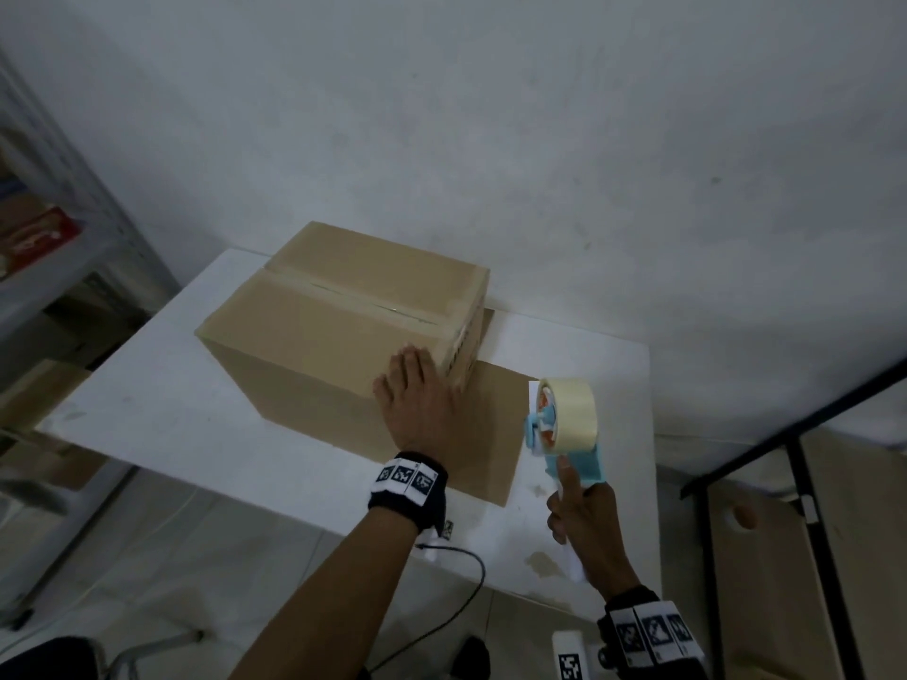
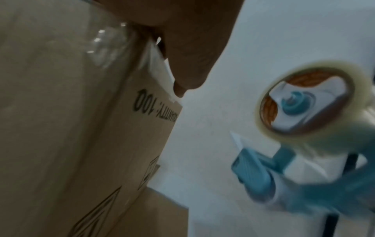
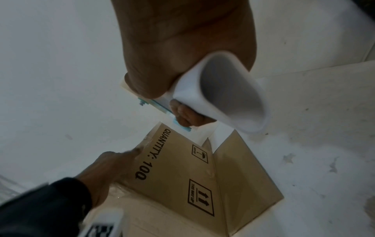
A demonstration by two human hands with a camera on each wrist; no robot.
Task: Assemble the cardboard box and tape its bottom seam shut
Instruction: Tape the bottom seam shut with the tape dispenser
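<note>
Two hands in view. Left hand (image 1: 414,400) lies flat, fingers straight, on the near right corner of the cardboard box (image 1: 314,331), which sits on the bench (image 1: 147,409). Right hand (image 1: 584,527), just right of the box, grips the tape dispenser (image 1: 564,424) handle, clear of the bench. Clear tape (image 1: 373,306) covers the top seam.

A white table (image 1: 147,400) lies under both hands. A metal shelf (image 1: 59,228) stands far left of the left hand, a black frame (image 1: 810,463) right of the right hand.
</note>
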